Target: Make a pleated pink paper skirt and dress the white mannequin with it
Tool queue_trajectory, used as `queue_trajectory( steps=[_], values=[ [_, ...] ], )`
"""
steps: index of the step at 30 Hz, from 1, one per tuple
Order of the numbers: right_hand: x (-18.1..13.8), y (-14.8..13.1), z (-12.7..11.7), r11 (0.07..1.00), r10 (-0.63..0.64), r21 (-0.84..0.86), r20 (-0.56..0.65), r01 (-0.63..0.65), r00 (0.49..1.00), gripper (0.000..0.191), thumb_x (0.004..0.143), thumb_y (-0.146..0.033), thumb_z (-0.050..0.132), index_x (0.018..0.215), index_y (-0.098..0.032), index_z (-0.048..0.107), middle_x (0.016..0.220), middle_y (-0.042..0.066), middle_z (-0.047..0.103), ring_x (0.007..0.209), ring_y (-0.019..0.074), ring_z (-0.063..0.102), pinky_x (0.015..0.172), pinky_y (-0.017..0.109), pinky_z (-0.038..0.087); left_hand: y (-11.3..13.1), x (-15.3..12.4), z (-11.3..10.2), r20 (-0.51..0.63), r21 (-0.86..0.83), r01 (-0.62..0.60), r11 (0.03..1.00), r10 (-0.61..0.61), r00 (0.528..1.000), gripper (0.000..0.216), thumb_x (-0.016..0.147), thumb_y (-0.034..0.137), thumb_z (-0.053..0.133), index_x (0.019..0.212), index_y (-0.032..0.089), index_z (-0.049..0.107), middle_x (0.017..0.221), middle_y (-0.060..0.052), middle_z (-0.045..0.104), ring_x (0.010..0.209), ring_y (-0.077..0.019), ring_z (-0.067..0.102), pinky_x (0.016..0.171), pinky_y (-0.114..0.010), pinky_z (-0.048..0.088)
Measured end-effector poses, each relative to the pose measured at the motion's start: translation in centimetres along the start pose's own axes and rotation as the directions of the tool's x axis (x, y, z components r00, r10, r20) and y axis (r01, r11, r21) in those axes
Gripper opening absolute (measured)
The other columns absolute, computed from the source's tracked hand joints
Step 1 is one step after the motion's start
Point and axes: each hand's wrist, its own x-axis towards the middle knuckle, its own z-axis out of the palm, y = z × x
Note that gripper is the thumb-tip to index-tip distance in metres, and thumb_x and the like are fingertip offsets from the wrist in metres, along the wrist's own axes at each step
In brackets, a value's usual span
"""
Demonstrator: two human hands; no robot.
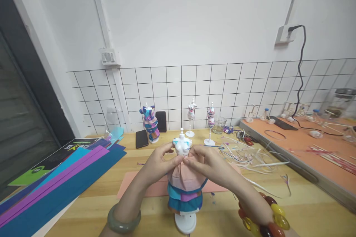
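Note:
A small white mannequin on a round white stand rises at the near edge of the wooden table. It wears a layered paper skirt: pink on top, teal and blue below. My left hand and my right hand meet at the mannequin's waist. Both pinch the top of the pink paper layer against it. A green bangle circles my left wrist, and a beaded amber bracelet my right.
Long paper strips in blue, purple and teal lie at the left. A pink sheet lies under the mannequin. Behind stand three dressed mannequins, two phones and a glass. White strips tangle at the right, beside an orange board.

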Motion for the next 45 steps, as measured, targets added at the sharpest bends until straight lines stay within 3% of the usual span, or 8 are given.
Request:
queue_trajectory(
  steps=[3, 9, 17, 22, 29, 40, 45],
  values=[
    [0.0, 0.1, 0.0, 1.0, -0.004, -0.006, 0.011, 0.004, 1.0, 0.023, 0.087, -0.031, 0.053, 0.069, -0.017, 0.053, 0.067, -0.001, 0.056, 0.064, 0.0124, 0.05, 0.056, 0.022, 0.035, -0.1, 0.0, 0.0, -0.044, 0.04, 0.013, 0.999, -0.011, 0.999, 0.025, 0.079, 0.035, 0.062, 0.097, 0.018, 0.067, 0.104, -0.007, 0.065, 0.1, -0.0239, 0.054, 0.091, -0.036, 0.04],
    [0.0, 0.2, -0.1, 0.999, 0.002, -0.034, 0.032, -0.001, 0.999, 0.02, 0.086, -0.03, 0.053, 0.071, -0.017, 0.053, 0.069, 0.0, 0.057, 0.066, 0.0137, 0.051, 0.057, 0.022, 0.037, 0.2, -0.2, 0.3, -0.016, -0.045, 0.043, 0.998, -0.044, 0.999, 0.024, 0.078, 0.036, 0.063, 0.092, 0.016, 0.067, 0.092, -0.006, 0.066, 0.092, -0.0227, 0.056, 0.086, -0.034, 0.042],
    [-0.1, 0.4, -0.1, 0.997, 0.026, -0.072, 0.004, -0.025, 1.0, 0.021, 0.084, -0.029, 0.053, 0.067, -0.017, 0.052, 0.067, 0.0, 0.056, 0.064, 0.0135, 0.05, 0.053, 0.022, 0.035, 0.5, 0.0, 0.7, -0.013, -0.054, 0.045, 0.998, -0.046, 0.999, 0.022, 0.076, 0.031, 0.066, 0.092, 0.015, 0.063, 0.093, -0.006, 0.065, 0.091, -0.0208, 0.056, 0.082, -0.032, 0.042],
    [-0.2, 0.0, -0.8, 1.0, 0.02, -0.013, 0.068, -0.02, 0.997, 0.021, 0.086, -0.029, 0.053, 0.07, -0.017, 0.056, 0.069, -0.001, 0.059, 0.066, 0.0131, 0.053, 0.057, 0.022, 0.038, 0.3, -0.1, 0.7, -0.011, -0.06, 0.063, 0.996, -0.063, 0.998, 0.024, 0.077, 0.03, 0.065, 0.096, 0.016, 0.064, 0.094, -0.006, 0.065, 0.09, -0.0202, 0.057, 0.084, -0.032, 0.042],
    [-0.7, -0.5, -1.3, 0.996, 0.056, -0.071, 0.063, -0.051, 0.996, 0.017, 0.086, -0.027, 0.053, 0.078, -0.017, 0.064, 0.076, 0.002, 0.066, 0.071, 0.0157, 0.058, 0.059, 0.025, 0.04, 0.6, -0.1, 0.8, -0.019, -0.056, 0.071, 0.996, -0.072, 0.997, 0.024, 0.078, 0.03, 0.063, 0.098, 0.015, 0.063, 0.095, -0.007, 0.065, 0.092, -0.0212, 0.057, 0.085, -0.033, 0.042],
    [-0.9, -0.6, -1.0, 0.999, 0.015, -0.036, 0.117, -0.011, 0.993, 0.019, 0.088, -0.025, 0.05, 0.079, -0.018, 0.065, 0.075, 0.001, 0.066, 0.068, 0.0145, 0.057, 0.057, 0.025, 0.041, 0.6, -0.1, 0.7, 0.014, -0.062, 0.072, 0.996, -0.071, 0.997, 0.021, 0.078, 0.028, 0.061, 0.095, 0.016, 0.062, 0.09, -0.005, 0.063, 0.087, -0.0188, 0.055, 0.08, -0.03, 0.044],
    [-1.1, -0.7, -0.9, 0.993, -0.014, -0.113, 0.095, 0.025, 0.995, 0.02, 0.089, -0.023, 0.049, 0.077, -0.018, 0.064, 0.072, 0.001, 0.064, 0.066, 0.0135, 0.056, 0.058, 0.025, 0.04, 0.6, -0.2, 0.7, 0.018, -0.059, 0.069, 0.996, -0.068, 0.998, 0.02, 0.078, 0.025, 0.06, 0.096, 0.017, 0.062, 0.092, -0.004, 0.063, 0.088, -0.018, 0.054, 0.082, -0.029, 0.044]
  ],
)
